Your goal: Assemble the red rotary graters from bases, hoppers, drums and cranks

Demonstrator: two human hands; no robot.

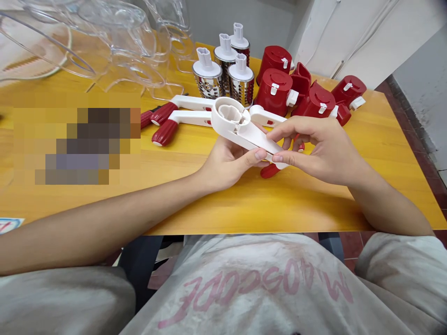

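Note:
Between my hands is a white plastic crank arm (226, 131) with a wide round socket at one end, tilted above the table. My left hand (225, 165) grips it from below, thumb along its near edge. At the narrow end, my right hand (323, 146) pinches the arm between thumb and fingers. A red grip (270, 171) shows beneath my hands; whether it joins the held arm is hidden. Just beyond lie more white cranks (191, 117) with dark red grips (165, 133). Another white arm (267, 116) lies partly behind my right hand.
Several metal grater drums (208, 79) with white tops stand at the back middle. Red grater housings (273, 90) with white knobs are grouped at the back right. Clear plastic pieces (122, 42) crowd the back left. The yellow table's (279, 209) front edge runs before my body.

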